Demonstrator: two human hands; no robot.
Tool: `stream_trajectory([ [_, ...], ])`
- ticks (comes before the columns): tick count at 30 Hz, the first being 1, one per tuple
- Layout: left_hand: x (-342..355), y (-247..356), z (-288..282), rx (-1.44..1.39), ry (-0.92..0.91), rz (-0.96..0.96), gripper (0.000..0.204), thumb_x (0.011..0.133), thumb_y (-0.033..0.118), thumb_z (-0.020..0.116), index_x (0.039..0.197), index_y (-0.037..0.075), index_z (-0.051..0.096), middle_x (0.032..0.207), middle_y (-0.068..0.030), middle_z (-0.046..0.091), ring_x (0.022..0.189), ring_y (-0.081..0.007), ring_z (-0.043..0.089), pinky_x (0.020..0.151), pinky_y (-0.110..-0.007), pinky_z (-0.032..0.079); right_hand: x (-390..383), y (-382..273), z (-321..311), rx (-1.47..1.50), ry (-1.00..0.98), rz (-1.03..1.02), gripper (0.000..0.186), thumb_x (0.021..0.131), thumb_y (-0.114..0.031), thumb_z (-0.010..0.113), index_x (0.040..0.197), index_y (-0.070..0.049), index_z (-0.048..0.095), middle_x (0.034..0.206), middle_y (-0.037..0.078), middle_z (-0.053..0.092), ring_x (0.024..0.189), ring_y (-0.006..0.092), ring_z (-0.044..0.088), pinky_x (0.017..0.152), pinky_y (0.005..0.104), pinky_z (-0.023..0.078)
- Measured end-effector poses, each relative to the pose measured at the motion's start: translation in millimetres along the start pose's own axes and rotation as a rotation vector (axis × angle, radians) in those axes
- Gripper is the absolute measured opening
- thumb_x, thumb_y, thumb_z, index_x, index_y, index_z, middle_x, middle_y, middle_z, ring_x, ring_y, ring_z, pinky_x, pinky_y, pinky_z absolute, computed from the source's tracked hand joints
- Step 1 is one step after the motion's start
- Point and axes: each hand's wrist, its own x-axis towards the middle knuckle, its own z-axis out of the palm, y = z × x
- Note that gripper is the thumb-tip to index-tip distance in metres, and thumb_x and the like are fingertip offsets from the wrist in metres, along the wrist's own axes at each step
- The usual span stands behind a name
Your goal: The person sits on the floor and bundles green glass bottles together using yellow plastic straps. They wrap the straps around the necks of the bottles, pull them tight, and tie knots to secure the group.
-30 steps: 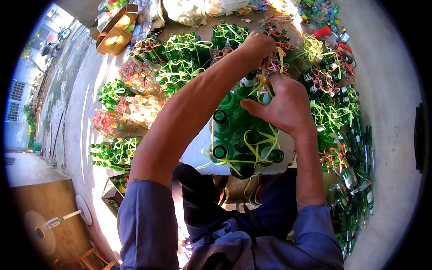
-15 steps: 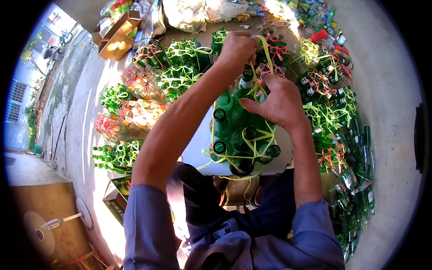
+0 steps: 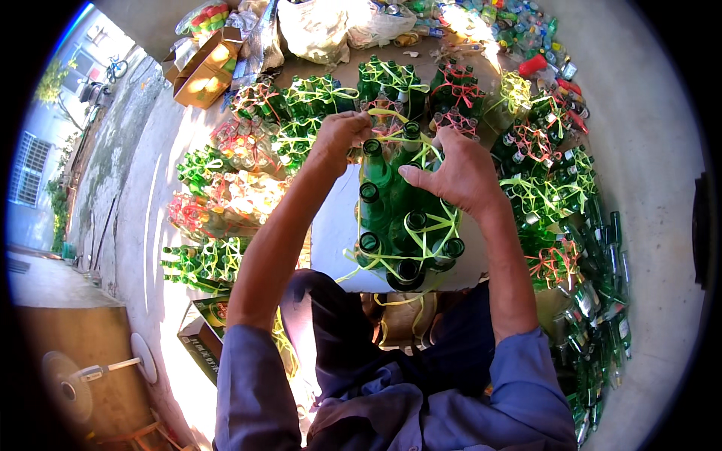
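Observation:
Several green glass bottles (image 3: 381, 169) stand upright in a tight cluster on a white-topped surface (image 3: 331, 218) before me. A yellow-green strap (image 3: 444, 225) loops around and between their necks. At the cluster's far left corner, my left hand (image 3: 342, 140) is closed in a pinch on a length of this strap, pulled out past the far bottles. My right hand (image 3: 470, 173) curls over the cluster's far right side, thumb stretched across the bottles and fingers bent beside a strap loop; what lies under its palm is hidden. A loose strap end hangs at the near edge.
Strapped bottle bundles (image 3: 199, 259) line the floor at left, beyond and at right. Loose green bottles (image 3: 602, 323) lie in a heap at right. An opened cardboard box (image 3: 203, 71), white sacks (image 3: 312, 30) and a pile of plastic bottles (image 3: 526, 34) are at the back.
My left hand has moved left and nearer, drawing the strap along with it and uncovering the far left bottle. My right hand stays at nearly the same spot on the bottles.

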Motion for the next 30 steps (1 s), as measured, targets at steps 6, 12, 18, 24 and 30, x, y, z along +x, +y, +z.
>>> stream_trajectory([
  [6, 22.2, -50.1, 0.3, -0.223, -0.215, -0.073, 0.026, 0.097, 0.017, 0.060, 0.113, -0.003, 0.064, 0.103, -0.0092, 0.069, 0.088, -0.0169, 0.069, 0.079, -0.032, 0.058, 0.1, 5.0, 10.9, -0.020, 0.258, -0.315, 0.051, 0.069, -0.044, 0.084, 0.090, -0.001, 0.066, 0.088, 0.017, 0.069, 0.087, 0.0342, 0.067, 0.080, 0.0444, 0.052],
  [12, 21.2, -65.7, 1.6, -0.367, -0.296, -0.104, 0.025, 0.098, 0.014, 0.060, 0.117, -0.002, 0.063, 0.100, -0.0072, 0.069, 0.083, -0.0136, 0.068, 0.072, -0.027, 0.056, 1.3, -1.7, 8.9, -0.036, 0.199, -0.514, 0.030, 0.074, -0.031, 0.080, 0.086, -0.005, 0.071, 0.081, 0.011, 0.068, 0.088, 0.0315, 0.066, 0.083, 0.0446, 0.050],
  [18, 13.2, -62.6, 9.2, -0.333, -0.251, -0.096, 0.013, 0.099, 0.014, 0.056, 0.102, 0.006, 0.066, 0.085, -0.0001, 0.065, 0.073, -0.0101, 0.063, 0.066, -0.025, 0.053, 14.0, -18.3, 18.0, -0.212, -0.068, -0.457, 0.013, 0.081, -0.019, 0.066, 0.081, -0.007, 0.069, 0.079, 0.014, 0.069, 0.083, 0.0338, 0.067, 0.080, 0.0479, 0.049],
  [24, 29.3, -76.4, -0.1, -0.142, -0.317, -0.003, 0.022, 0.093, 0.018, 0.058, 0.105, 0.003, 0.069, 0.094, -0.0047, 0.069, 0.084, -0.0138, 0.064, 0.076, -0.028, 0.050, 19.6, -29.5, 24.8, -0.244, -0.191, -0.273, 0.018, 0.079, -0.008, 0.059, 0.092, -0.007, 0.071, 0.083, 0.018, 0.070, 0.085, 0.0359, 0.068, 0.080, 0.0469, 0.052],
  [30, 43.4, -91.7, -5.5, 0.046, -0.429, 0.261, 0.015, 0.088, 0.013, 0.063, 0.095, 0.002, 0.069, 0.086, -0.0037, 0.066, 0.080, -0.0150, 0.063, 0.072, -0.031, 0.050, 26.0, -26.8, 27.8, -0.039, -0.163, -0.171, 0.017, 0.081, -0.010, 0.065, 0.096, -0.004, 0.069, 0.087, 0.016, 0.071, 0.085, 0.0336, 0.069, 0.080, 0.0435, 0.053],
])
